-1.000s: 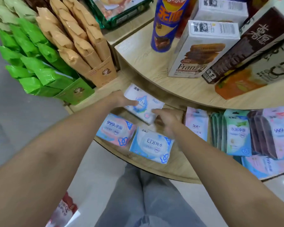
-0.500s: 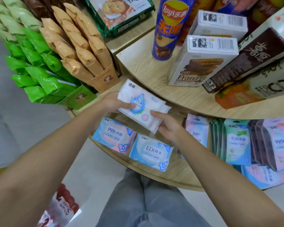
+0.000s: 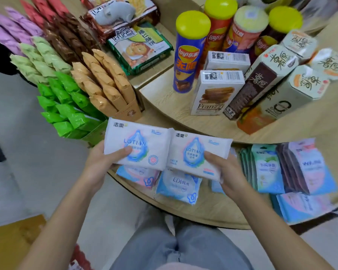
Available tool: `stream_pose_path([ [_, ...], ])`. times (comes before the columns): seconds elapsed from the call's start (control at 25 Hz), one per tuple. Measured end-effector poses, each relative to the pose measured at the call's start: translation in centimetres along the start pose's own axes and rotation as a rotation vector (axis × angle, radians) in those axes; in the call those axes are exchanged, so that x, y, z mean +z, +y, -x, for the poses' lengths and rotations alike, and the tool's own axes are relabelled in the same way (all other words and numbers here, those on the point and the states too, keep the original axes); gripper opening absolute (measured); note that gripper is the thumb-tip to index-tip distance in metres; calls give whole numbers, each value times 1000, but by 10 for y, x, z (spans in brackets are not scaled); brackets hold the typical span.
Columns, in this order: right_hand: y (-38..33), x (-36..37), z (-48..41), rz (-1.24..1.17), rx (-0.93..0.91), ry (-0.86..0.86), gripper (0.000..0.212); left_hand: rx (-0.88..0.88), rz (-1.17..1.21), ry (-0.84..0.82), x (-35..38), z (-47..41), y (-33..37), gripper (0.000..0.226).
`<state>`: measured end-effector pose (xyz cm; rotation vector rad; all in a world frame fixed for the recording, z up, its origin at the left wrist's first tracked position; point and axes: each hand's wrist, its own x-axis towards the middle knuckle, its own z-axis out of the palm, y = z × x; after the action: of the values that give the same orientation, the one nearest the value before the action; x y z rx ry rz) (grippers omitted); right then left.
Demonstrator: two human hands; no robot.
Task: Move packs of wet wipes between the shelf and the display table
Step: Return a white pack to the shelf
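Observation:
I hold two white LOTION wipe packs side by side above the lower round wooden tier. My left hand grips the left pack with its thumb on the front. My right hand grips the right pack the same way. Under them lie a pink-and-blue pack and a blue EDI pack. More wipe packs stand in a row at the right: a green one and pink-blue ones.
The upper tier carries a blue Lay's can, a Franzzi box and tall dark boxes. Green sachets and tan sachets fill display boxes at the left. Grey floor lies left of my jeans.
Both hands lifted the white packs off the lower tier and drew them toward me. The packs, stacked before, are now spread side by side, one in each hand.

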<state>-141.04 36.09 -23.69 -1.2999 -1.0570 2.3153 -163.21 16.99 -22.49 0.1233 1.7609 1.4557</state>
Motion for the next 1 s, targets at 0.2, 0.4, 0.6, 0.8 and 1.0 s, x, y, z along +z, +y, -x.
stream_pose_path([
  [0.2, 26, -26, 80, -107, -150, 300, 27, -19, -82, -234, 29, 29, -4, 26],
  [0.4, 102, -55, 184, -393, -265, 719, 23, -93, -210, -590, 91, 56, -16, 42],
  [0.6, 193, -80, 291, -675, -355, 1119, 24, -65, -429, -1007, 185, 125, -51, 36],
  [0.8, 276, -108, 385, -924, -464, 1410, 24, -22, -640, -1337, 287, 226, -105, 30],
  [1.0, 328, -164, 488, -1059, -519, 1596, 23, -54, -744, -1527, 361, 362, -184, 18],
])
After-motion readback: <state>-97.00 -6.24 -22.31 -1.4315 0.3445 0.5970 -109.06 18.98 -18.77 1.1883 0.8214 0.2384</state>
